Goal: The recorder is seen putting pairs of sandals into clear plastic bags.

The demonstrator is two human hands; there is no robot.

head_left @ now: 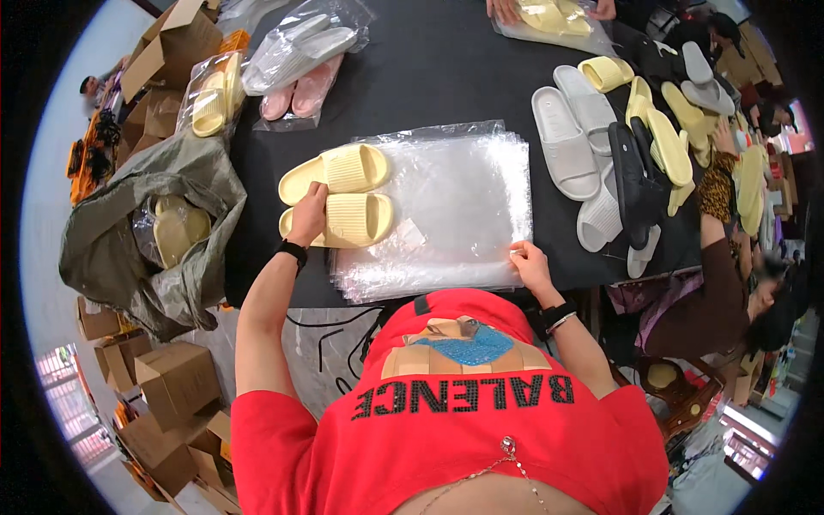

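Observation:
A pair of ribbed yellow slippers lies side by side on the left part of a stack of clear plastic bags point(459, 189). My left hand point(307, 219) grips the near yellow slipper point(359, 220) by its inner edge, with the fingertips close to the far yellow slipper point(355, 166). At the stack's near right corner, my right hand point(532, 268) pinches the edge of a bag between thumb and fingers. A small pale slip of paper point(410, 236) shows near the slippers' strap ends.
Loose grey, black and yellow slippers point(566, 142) are heaped on the black table's right. Bagged slippers point(300, 56) lie at far left, beside an open grey-green sack point(159, 266). Cardboard boxes point(176, 386) stand on the floor. Another person's hands point(505, 10) hold bagged slippers opposite.

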